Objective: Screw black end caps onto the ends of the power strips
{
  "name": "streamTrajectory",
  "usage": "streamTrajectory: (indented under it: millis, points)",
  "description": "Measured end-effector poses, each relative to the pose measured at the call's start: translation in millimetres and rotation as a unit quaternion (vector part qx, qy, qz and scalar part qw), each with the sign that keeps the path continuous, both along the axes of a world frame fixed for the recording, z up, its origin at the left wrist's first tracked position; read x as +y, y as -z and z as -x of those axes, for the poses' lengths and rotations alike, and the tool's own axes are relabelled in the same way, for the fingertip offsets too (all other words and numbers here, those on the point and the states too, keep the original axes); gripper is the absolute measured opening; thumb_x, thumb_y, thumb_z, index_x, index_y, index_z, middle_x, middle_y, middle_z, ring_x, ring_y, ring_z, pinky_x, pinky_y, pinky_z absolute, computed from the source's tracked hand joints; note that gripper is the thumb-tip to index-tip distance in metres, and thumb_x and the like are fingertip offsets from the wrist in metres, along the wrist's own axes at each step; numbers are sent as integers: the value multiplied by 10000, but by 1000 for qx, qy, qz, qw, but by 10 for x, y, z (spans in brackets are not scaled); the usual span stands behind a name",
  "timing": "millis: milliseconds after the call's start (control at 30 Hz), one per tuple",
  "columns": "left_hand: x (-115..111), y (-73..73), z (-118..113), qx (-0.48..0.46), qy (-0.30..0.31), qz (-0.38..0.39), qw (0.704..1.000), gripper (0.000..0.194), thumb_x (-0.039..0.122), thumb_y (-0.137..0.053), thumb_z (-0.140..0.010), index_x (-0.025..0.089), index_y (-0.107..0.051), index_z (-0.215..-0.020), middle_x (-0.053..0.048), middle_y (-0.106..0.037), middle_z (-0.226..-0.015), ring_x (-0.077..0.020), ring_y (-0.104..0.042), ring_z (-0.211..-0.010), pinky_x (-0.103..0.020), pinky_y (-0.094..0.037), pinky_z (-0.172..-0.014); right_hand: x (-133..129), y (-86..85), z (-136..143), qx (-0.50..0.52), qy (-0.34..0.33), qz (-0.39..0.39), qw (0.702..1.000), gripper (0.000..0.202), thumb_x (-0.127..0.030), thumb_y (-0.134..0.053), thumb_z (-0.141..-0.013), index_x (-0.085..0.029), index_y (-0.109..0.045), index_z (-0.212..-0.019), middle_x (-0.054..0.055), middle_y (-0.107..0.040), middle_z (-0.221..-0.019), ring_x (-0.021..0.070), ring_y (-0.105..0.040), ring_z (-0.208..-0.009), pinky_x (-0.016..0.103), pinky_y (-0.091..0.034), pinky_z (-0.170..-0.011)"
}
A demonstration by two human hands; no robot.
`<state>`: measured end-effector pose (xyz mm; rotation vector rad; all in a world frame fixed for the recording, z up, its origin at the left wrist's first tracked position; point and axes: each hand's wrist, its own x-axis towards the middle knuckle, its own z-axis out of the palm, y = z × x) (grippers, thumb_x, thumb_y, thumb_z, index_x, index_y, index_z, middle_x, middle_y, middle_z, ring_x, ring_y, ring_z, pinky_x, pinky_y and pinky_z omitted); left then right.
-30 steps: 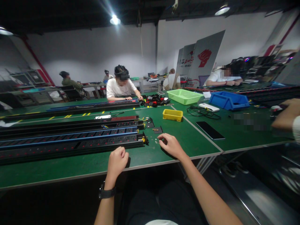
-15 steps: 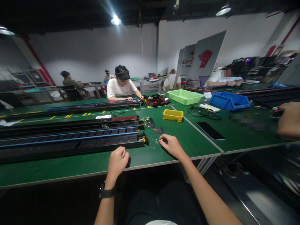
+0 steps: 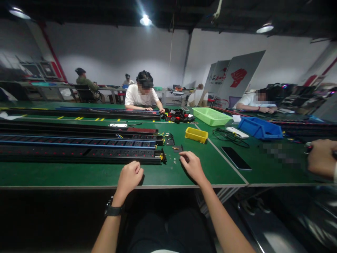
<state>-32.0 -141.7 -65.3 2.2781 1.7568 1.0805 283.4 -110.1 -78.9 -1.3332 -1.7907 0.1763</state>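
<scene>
My left hand [image 3: 131,177] rests at the table's front edge in a loose fist, its inside hidden. My right hand [image 3: 193,168] lies on the green table, fingers lightly bent, thumb and forefinger apart with nothing visible between them. Just left of its fingertips are small pale pieces [image 3: 174,161]. Beyond them sits a dark flat plate [image 3: 177,149] with small brass-coloured pieces on it. The nearest long black socket strip [image 3: 121,154] ends left of these pieces, with a black end part [image 3: 163,156] and yellow wires at its tip. Neither hand touches the strip.
A yellow tray [image 3: 196,135], green basket [image 3: 212,116] and blue bin [image 3: 260,128] stand further back. A phone [image 3: 236,158] and black cable [image 3: 226,137] lie right. Another person's hand [image 3: 321,158] reaches in at far right. A person [image 3: 143,93] works opposite, beside black-and-red parts [image 3: 177,116].
The view has tilted level and shifted slightly left. My right thumb and forefinger look further apart; my left fist stays at the table edge. The hand at far right has moved slightly.
</scene>
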Motion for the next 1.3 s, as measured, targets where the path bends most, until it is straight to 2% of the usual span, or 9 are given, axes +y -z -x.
streamTrajectory:
  millis: [133,300,433,567,700,833,967,1300]
  points:
    - [-5,21,7,-10,-2,6,1000,313,138,-481,-786,214,-237,-606,37,-351,-592,-133,-321,-545,-326,-175,-595,138,-151,55,33,-2,5,999,213,-336,-584,-917,-205,-736,-988,79,-759,-941,222,-669,-796,365,-529,-789]
    - [-16,19,-3,4,-1,24,1000,297,139,-480,-797,213,-262,-609,28,-371,-610,-143,-342,-570,-329,-172,-603,417,-537,357,33,-109,12,993,219,-360,-632,-905,-205,-754,-1001,60,-774,-909,197,-692,-770,313,-526,-736]
    - [-32,-1,-15,11,4,39,999,283,132,-470,-796,213,-274,-608,23,-391,-625,-145,-356,-584,-325,-176,-611,663,-797,680,-30,-169,-5,985,129,-290,-671,-898,-202,-722,-978,21,-751,-839,167,-676,-752,273,-491,-725]
    - [-42,-6,-18,4,6,38,999,277,121,-467,-789,209,-274,-612,24,-398,-629,-140,-358,-584,-321,-183,-611,835,-938,933,-140,-202,-23,969,33,-222,-693,-907,-208,-712,-930,16,-746,-868,157,-647,-796,258,-451,-750]
    - [-45,1,-16,2,12,36,999,270,117,-468,-786,206,-278,-616,22,-404,-634,-138,-369,-590,-321,-185,-611,948,-994,1089,-235,-213,-37,948,56,-212,-735,-889,-196,-724,-942,37,-747,-909,171,-638,-854,258,-415,-770]
    - [-48,6,-16,1,14,39,999,264,120,-470,-785,205,-286,-616,20,-409,-638,-139,-376,-594,-323,-180,-610,1064,-1031,1172,-302,-198,12,933,80,-216,-728,-895,-197,-746,-971,43,-759,-919,162,-652,-834,236,-385,-715]
    - [-57,9,-18,-7,9,39,999,268,121,-475,-784,204,-287,-613,22,-400,-630,-138,-361,-588,-324,-178,-609,1187,-1060,1226,-321,-190,56,926,92,-213,-723,-894,-200,-755,-979,32,-773,-908,143,-669,-779,211,-368,-645]
    - [-76,-9,-26,1,15,47,999,265,117,-475,-784,206,-291,-615,18,-405,-638,-144,-377,-600,-329,-186,-618,1276,-977,1284,-369,-185,76,908,70,-242,-748,-856,-209,-778,-910,49,-775,-874,160,-676,-763,224,-331,-598]
